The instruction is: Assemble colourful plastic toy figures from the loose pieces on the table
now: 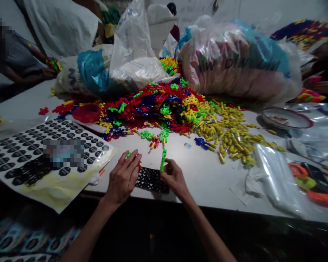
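Observation:
My left hand (124, 178) cups over the left end of a black perforated plastic strip (153, 178). Bits of a green piece (128, 154) and a red piece (139, 164) show around its fingers; most of what it covers is hidden. Between the thumb and fingers of my right hand (175, 177) a bright green plastic figure (163, 160) is pinched, standing upright at the strip's right part. Just beyond lie loose green figures (147, 135) and small yellow-capped tubes (153, 144). A dark blue figure (203, 143) rests farther right.
A heap of coloured figures (153, 102) and many yellow tubes (229, 131) cover the table's middle. Large stuffed bags (240, 62) stand behind. A sticker sheet (43, 145) lies left, plastic sleeves (278, 182) right, beside a shallow bowl (287, 118). Another person (16, 62) is at far left.

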A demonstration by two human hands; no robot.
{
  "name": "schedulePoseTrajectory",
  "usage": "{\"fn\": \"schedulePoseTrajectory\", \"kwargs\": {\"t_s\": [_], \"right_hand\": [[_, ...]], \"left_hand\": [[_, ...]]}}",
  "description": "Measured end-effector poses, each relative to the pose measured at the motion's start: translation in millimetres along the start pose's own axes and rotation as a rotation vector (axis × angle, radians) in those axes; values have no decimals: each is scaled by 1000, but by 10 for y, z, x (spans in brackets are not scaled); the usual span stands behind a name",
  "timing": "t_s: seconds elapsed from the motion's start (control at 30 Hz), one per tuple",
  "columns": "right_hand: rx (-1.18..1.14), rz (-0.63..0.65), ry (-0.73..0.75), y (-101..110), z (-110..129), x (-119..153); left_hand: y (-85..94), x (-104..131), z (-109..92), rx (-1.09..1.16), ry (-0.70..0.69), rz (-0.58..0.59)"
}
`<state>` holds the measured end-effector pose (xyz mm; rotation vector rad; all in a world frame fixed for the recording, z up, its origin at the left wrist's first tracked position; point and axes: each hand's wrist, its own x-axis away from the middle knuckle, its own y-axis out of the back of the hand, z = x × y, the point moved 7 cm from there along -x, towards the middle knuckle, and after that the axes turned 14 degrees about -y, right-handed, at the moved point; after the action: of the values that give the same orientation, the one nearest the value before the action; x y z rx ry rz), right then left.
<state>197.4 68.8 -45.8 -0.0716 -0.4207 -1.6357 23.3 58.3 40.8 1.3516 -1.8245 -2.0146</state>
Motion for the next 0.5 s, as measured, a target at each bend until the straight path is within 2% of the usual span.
{"fn": "schedulePoseTrajectory", "kwargs": {"t_s": [0.1,0.2,0.4,0.5], "right_hand": [[-133,-14,-1,-418,-44,153],[-91,-71,66,-636,-74,285],[207,-40,290,-746,-6,463],[384,-8,309,-807,-23,474]], "left_hand": [[-7,3,8,24,1,11],[-8,7,8,33,4,15],[-41,22,14,26,27,49],[-64,37,20,23,41,62]]}}
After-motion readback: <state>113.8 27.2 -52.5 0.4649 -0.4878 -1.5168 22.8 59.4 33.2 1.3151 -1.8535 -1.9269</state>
